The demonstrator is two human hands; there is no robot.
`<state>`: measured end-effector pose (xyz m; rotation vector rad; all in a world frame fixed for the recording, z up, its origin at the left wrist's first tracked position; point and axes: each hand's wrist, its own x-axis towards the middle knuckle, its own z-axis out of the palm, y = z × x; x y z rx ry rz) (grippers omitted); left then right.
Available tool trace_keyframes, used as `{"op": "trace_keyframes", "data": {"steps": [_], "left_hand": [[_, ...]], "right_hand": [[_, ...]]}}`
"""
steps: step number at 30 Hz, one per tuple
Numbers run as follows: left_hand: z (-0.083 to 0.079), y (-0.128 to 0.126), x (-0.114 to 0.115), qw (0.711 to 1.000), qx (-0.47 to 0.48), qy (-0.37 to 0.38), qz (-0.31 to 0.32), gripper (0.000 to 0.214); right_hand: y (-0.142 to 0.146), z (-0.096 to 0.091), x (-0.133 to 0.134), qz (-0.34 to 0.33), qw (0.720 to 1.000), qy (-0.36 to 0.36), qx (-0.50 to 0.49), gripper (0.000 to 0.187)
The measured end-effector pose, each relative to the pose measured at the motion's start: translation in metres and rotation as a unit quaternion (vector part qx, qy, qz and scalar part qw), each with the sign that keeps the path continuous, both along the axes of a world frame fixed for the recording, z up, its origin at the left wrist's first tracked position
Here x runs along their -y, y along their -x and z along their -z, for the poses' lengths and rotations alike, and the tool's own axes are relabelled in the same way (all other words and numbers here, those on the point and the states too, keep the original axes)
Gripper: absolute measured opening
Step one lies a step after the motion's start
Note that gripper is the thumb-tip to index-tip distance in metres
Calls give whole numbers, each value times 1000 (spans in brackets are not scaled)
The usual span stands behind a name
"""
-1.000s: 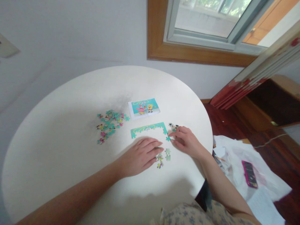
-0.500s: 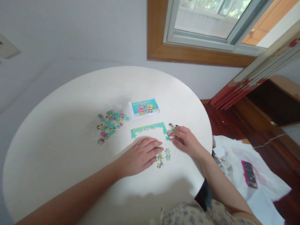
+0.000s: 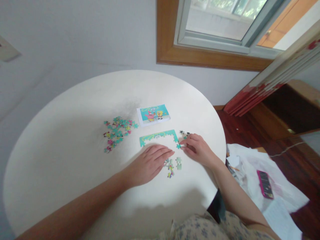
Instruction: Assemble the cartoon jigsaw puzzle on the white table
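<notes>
L hand (image 3: 151, 163) flat, grip released, shifted a bit, baring more small multicoloured jigsaw pcs (image 3: 170, 166); R hand (image 3: 198, 151) still at knobbed teal pc (image 3: 178, 146) by part-built teal border (image 3: 165, 134), can't tell if pinched

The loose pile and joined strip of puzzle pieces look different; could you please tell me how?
The pile is a jumble of separate pieces; the strip is interlocked into a bracket shape. The pile mixes teal, pink and yellow; the strip is mainly teal and green. No hand is at the pile; the right hand is at the strip's right end. Both lie on the white table.
</notes>
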<state>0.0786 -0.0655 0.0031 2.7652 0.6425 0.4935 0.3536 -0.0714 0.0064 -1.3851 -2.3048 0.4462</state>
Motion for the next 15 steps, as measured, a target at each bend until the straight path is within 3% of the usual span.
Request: {"op": "trace_keyframes", "data": {"steps": [7,15], "left_hand": [[-5,5,-8,994,82,37,-56,43],[-24,28,-22,997,56,3,-61,23]], "right_hand": [[2,0,1,-6,1000,-5,-8,18],[0,4,-1,-12,1000,-15,-22,17]]}}
